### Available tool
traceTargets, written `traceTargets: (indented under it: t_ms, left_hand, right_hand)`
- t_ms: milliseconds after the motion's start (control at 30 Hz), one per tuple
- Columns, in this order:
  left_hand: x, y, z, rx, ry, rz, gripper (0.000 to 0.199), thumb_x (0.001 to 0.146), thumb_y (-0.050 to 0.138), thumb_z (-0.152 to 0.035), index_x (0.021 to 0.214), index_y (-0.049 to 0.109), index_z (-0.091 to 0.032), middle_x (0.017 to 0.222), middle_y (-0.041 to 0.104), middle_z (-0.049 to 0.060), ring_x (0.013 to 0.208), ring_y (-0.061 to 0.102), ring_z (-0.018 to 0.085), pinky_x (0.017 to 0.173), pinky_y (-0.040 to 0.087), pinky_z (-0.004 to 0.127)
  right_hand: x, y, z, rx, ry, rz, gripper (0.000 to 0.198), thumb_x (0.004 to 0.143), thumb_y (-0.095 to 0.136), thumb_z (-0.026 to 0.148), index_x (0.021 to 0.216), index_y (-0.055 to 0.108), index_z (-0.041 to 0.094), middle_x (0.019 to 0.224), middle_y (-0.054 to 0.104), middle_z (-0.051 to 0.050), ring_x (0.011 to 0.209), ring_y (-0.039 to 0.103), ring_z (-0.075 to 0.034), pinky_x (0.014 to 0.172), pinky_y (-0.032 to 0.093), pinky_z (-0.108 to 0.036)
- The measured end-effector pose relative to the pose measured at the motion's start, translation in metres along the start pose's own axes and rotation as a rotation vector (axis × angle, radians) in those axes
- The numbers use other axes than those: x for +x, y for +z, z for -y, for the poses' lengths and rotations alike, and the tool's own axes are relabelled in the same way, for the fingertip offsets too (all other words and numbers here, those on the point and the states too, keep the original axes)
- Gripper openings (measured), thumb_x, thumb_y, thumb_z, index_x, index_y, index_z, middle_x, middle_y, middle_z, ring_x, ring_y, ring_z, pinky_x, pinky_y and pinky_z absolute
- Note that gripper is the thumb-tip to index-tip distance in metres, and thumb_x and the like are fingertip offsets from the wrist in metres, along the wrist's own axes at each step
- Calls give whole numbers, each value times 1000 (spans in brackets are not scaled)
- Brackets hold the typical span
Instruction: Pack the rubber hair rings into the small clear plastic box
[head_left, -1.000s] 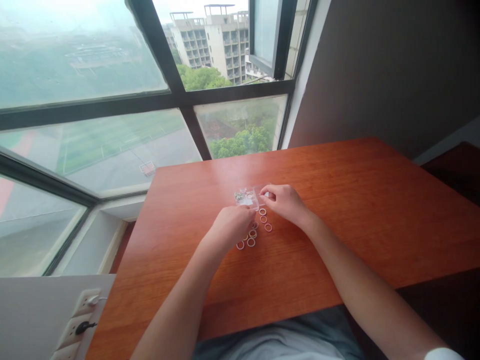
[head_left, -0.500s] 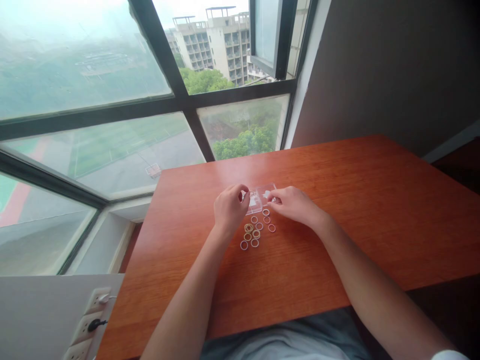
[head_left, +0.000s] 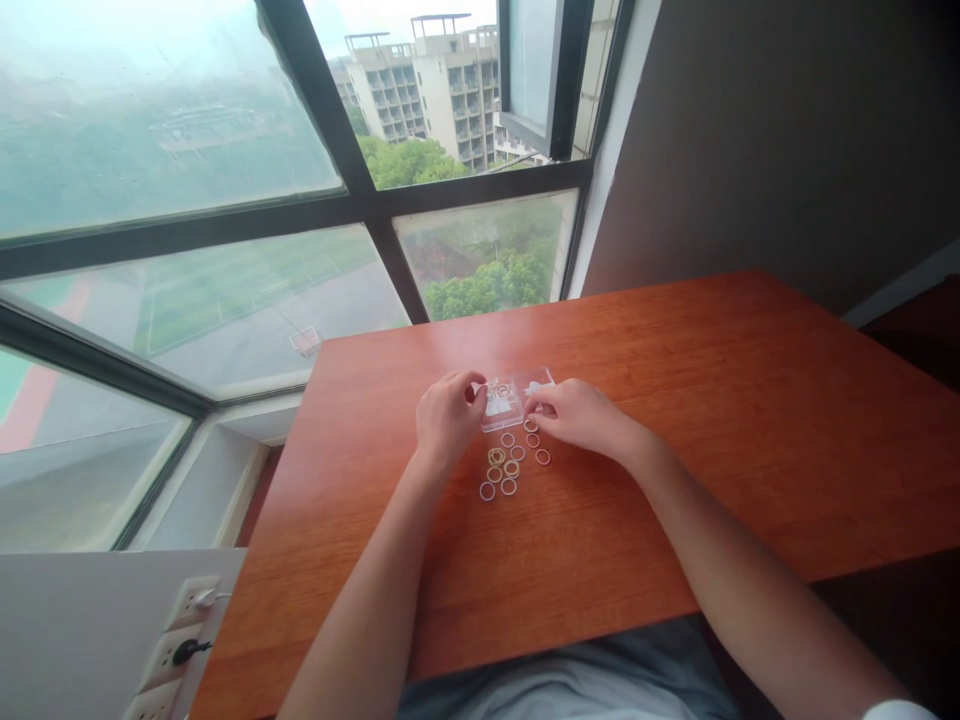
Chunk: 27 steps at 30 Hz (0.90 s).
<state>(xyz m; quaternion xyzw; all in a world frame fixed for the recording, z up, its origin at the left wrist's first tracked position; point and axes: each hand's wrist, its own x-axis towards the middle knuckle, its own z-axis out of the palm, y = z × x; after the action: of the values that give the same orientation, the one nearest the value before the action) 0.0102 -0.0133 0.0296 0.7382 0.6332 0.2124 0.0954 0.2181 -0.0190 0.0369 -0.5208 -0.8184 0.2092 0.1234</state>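
A clear plastic box [head_left: 501, 422] lies on the table with its lid [head_left: 538, 377] folded open to the right. A few small rings [head_left: 502, 391] and a white slip are inside. My left hand [head_left: 450, 415] is at the box's left side, with curled fingers and the thumb at its edge. My right hand [head_left: 574, 412] is in front of the lid, fingertips pinched together at the top of a pale ring [head_left: 531, 427], partly covering it. Several pale, yellowish and pinkish rings [head_left: 509, 487] lie in loose rows in front of the box.
The reddish-brown wooden table [head_left: 720, 400] extends far to the right. Behind it stand dark-framed windows [head_left: 487, 185], and a grey wall [head_left: 750, 150] is at the right. Sockets with plugs [head_left: 187, 650] are at the lower left.
My left hand has moved left from over the box to its edge, uncovering rings inside. My right hand has shifted down and left from the lid to the nearest ring.
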Motion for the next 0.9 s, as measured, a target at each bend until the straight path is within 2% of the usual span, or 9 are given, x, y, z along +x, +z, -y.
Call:
traceTargets:
  t_ms: [233,433,600,733,900]
  left_hand:
    - [-3,-15,9,30,60,12,21,87,49,-30,93,68,-23,79,67,1,72,58,15,63,37,24]
    - [-6,-28,9,39,126,-30,19,87,50,-29,92,67,-22,81,68,2,71,58,15,62,37,24]
    - [-8,-30,5,50,125,-19,17,86,51,-26,91,67,-23,83,68,1,71,59,14,59,35,24]
    - [-8,-29,6,71,119,-13,18,86,51,-26,90,68,-22,83,68,2,72,59,15,58,35,24]
    - [-8,-31,5,36,159,54,19,86,50,-25,91,68,-21,83,69,3,71,59,15,60,37,24]
  right_hand:
    - [-1,20,22,-159,-135,98,19,88,53,30,89,72,26,83,72,-3,78,64,-18,65,38,-25]
    - [-4,23,39,-330,-126,140,28,91,44,30,87,70,20,85,72,-8,78,66,-22,65,40,-28]
    - [-3,28,40,-373,-93,126,25,89,45,25,85,69,20,83,72,-8,75,65,-22,64,40,-28]
    - [-1,26,29,-292,-84,60,18,86,51,28,83,68,23,83,72,-3,74,65,-19,62,37,-25]
    - [8,20,15,-141,19,-221,17,85,55,32,89,70,25,78,71,0,71,63,-15,62,36,-24]
